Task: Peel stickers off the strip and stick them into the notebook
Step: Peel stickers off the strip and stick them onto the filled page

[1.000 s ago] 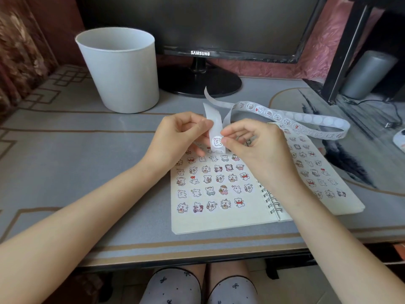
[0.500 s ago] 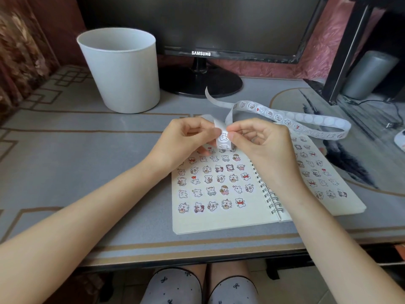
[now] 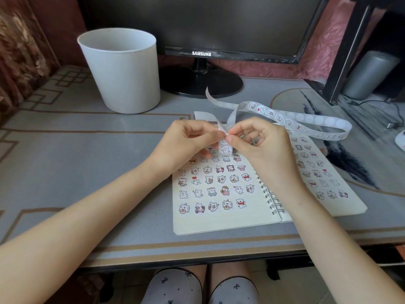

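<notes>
An open spiral notebook (image 3: 221, 222) lies on the desk, both pages covered with rows of small bear stickers. A long white sticker strip (image 3: 282, 118) loops from the right of the notebook back to my hands. My left hand (image 3: 186, 143) and my right hand (image 3: 260, 141) meet above the top of the left page, both pinching the strip's near end. A short piece of strip with a round bear sticker (image 3: 225, 150) hangs down between my fingertips. Whether that sticker is lifted from the backing is not visible.
A white bucket (image 3: 122, 71) stands at the back left. A black monitor (image 3: 201, 25) on a round stand sits behind the notebook. A grey speaker (image 3: 370, 73) and cables lie at the far right. The desk's front edge (image 3: 197, 249) runs just below the notebook.
My hands have drawn closer together and the strip end has folded, so less of it hangs between my fingers than one second ago. The notebook has not moved.
</notes>
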The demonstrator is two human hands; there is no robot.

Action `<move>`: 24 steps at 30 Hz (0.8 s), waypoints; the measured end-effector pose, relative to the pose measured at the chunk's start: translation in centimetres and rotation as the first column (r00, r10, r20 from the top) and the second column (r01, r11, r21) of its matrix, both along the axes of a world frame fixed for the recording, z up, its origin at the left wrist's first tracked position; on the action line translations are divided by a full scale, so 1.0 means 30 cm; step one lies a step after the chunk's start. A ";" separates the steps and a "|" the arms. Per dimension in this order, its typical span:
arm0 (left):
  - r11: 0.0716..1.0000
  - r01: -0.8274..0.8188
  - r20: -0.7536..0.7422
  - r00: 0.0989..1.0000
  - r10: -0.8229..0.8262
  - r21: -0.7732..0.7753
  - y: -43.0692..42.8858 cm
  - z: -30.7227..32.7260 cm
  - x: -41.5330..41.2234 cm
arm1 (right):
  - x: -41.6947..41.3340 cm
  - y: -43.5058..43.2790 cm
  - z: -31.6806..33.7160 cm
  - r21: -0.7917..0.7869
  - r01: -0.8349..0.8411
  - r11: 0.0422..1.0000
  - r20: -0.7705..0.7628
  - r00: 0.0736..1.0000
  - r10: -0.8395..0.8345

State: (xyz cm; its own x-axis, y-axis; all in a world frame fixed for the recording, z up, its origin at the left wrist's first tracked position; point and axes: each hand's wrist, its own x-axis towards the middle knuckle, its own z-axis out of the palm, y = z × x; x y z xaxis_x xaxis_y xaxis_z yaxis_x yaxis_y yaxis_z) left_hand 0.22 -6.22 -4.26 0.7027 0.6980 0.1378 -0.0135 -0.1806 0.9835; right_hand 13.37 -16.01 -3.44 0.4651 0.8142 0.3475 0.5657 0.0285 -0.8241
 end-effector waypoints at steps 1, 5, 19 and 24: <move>1.000 -0.005 -0.001 1.000 0.005 -0.007 -0.001 0.001 0.001 | 0.001 -0.001 -0.001 -0.006 0.004 1.000 0.015 1.000 -0.004; 0.999 -0.029 -0.019 0.999 0.029 -0.038 -0.002 0.000 0.003 | -0.003 -0.006 -0.010 -0.026 0.044 0.999 0.198 0.979 -0.038; 0.995 -0.052 -0.099 0.994 0.043 -0.086 -0.003 0.001 0.002 | 0.015 -0.185 0.094 -0.316 -0.174 0.933 -0.229 0.968 0.103; 0.995 -0.059 -0.123 0.991 0.049 -0.082 0.000 0.000 0.002 | 0.034 -0.243 0.068 -0.457 -0.148 0.877 -0.184 0.981 0.069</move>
State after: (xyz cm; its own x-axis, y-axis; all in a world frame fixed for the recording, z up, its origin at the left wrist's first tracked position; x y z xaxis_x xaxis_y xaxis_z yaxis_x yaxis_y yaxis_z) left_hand 0.29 -6.22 -4.27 0.6715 0.7410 -0.0070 0.1134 -0.0935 0.9891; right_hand 14.39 -23.30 -1.42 0.3807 0.9116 -0.1552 0.4438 -0.3274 -0.8342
